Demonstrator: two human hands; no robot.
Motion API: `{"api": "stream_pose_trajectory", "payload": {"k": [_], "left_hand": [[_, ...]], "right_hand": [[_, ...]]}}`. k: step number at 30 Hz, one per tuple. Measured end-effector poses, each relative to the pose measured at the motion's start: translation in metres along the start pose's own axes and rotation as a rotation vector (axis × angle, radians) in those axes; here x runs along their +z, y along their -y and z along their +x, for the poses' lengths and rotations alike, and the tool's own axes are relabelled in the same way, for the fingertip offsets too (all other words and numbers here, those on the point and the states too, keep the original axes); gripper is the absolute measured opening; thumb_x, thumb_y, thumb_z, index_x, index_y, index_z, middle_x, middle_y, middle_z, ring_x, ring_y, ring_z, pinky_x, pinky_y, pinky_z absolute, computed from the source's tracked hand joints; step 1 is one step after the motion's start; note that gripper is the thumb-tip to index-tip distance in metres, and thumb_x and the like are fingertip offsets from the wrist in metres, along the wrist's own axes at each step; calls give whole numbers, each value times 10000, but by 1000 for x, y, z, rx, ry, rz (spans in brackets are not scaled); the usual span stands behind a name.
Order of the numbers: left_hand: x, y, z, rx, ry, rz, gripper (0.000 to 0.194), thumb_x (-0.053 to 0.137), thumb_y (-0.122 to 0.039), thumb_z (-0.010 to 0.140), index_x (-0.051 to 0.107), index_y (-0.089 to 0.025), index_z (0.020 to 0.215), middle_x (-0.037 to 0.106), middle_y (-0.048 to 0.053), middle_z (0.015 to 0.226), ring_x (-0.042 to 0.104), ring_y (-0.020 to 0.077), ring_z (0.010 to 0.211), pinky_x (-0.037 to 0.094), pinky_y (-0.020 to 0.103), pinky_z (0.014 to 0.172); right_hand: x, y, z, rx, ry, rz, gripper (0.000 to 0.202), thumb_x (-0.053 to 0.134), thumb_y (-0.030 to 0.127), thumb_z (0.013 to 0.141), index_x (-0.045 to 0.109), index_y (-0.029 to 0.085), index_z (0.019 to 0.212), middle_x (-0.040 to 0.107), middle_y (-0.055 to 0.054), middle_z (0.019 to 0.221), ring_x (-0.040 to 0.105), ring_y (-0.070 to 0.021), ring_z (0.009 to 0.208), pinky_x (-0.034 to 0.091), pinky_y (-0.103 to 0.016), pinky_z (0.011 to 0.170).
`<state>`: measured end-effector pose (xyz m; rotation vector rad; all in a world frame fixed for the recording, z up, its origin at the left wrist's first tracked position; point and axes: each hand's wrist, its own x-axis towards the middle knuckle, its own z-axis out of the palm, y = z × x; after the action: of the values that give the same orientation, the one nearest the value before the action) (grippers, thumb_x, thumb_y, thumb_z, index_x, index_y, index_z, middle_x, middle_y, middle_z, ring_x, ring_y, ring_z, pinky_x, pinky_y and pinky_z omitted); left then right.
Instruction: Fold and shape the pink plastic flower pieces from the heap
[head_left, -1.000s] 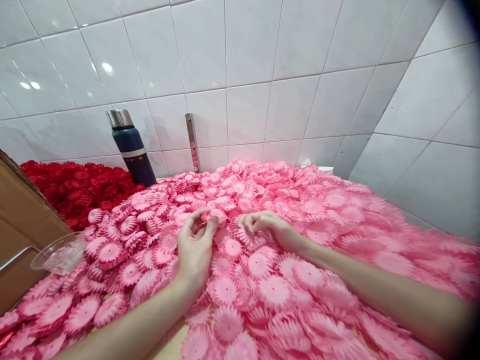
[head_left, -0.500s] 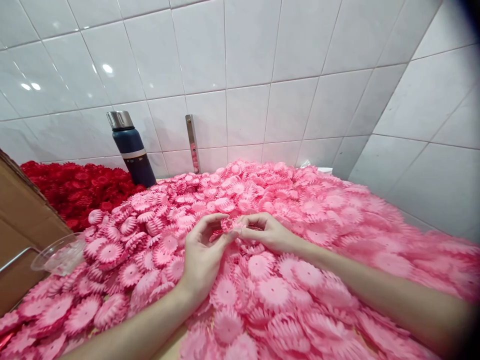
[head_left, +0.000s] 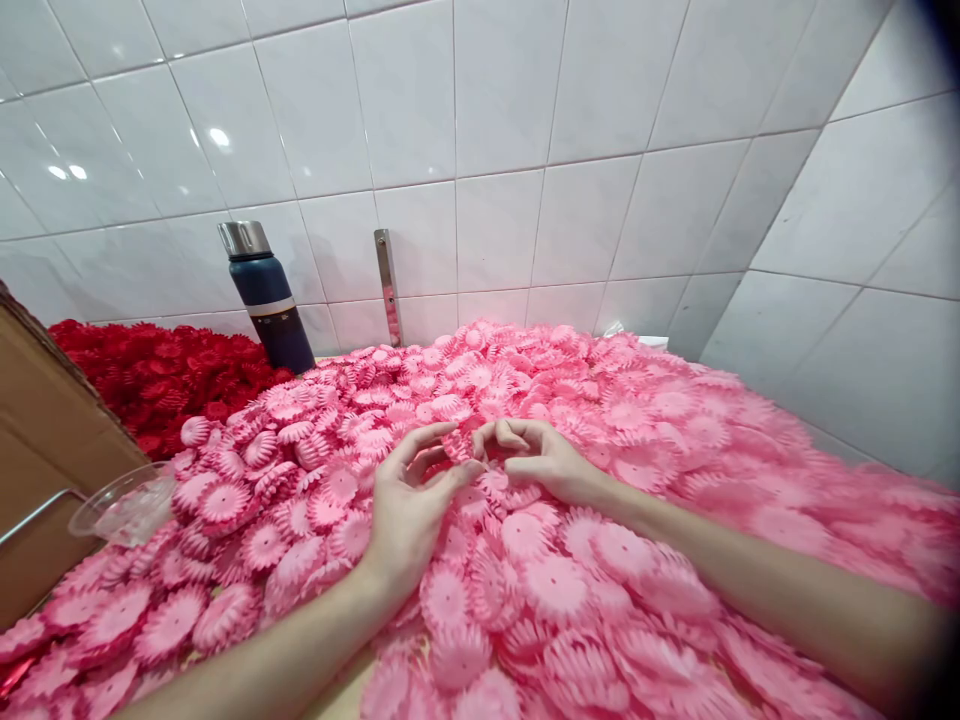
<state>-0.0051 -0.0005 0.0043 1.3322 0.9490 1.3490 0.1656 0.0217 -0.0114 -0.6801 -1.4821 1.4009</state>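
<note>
My left hand (head_left: pixel 411 495) is curled, its thumb and fingers closed around a small pink fringed flower piece (head_left: pixel 456 446). Just to its right, my right hand (head_left: pixel 541 458) has its fingers bent inward, with the fingertips at the edge of that same piece. Whether the right fingertips grip it or only touch it is hard to see. Both hands hover over a wide heap of pink fringed flower discs (head_left: pixel 555 588), many with a small hole in the middle.
A dark blue bottle (head_left: pixel 274 315) with a steel cap stands at the back left by red flower pieces (head_left: pixel 180 375). At left are a cardboard box (head_left: pixel 60 480) and a clear plastic container (head_left: pixel 124 503). A metal strip (head_left: pixel 387 285) stands against the tiled wall (head_left: pixel 495 90).
My right fingers have curled in more and drawn slightly apart from the left fingertips. The left hand keeps its hold on the flower piece. The view has shifted very slightly.
</note>
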Motion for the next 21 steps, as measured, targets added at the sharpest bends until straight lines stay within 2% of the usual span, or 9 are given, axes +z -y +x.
{"api": "stream_pose_trajectory", "payload": {"k": [4,7,11,21], "left_hand": [[3,-3,-4,-22,35,3,327,772,-159,614,701,-192,931,701,34,960,637,165,892,531,279,811],[2,0,-5,-57,102,-15,352,774,-158,613,711,-199,957,686,45,998,646,169,862,544,293,788],[1,3,-6,-36,209,-49,351,756,-149,643,712,-190,989,669,67,1018,642,181,906,541,297,815],[1,5,-5,-15,206,-27,355,766,-138,632,720,-210,977,670,50,1001,645,161,883,545,258,792]], "right_hand": [[-1,0,0,58,5,61,115,581,112,645,558,183,732,610,15,682,551,-117,629,432,-247,599],[0,4,0,83,-27,-7,43,616,190,701,648,162,693,619,0,669,561,-113,632,443,-251,638],[1,8,0,73,-4,-27,93,661,234,700,684,165,642,617,9,611,555,-104,598,436,-236,622],[2,6,0,114,-26,9,117,688,265,698,695,163,642,635,5,612,560,-103,596,440,-240,626]]}}
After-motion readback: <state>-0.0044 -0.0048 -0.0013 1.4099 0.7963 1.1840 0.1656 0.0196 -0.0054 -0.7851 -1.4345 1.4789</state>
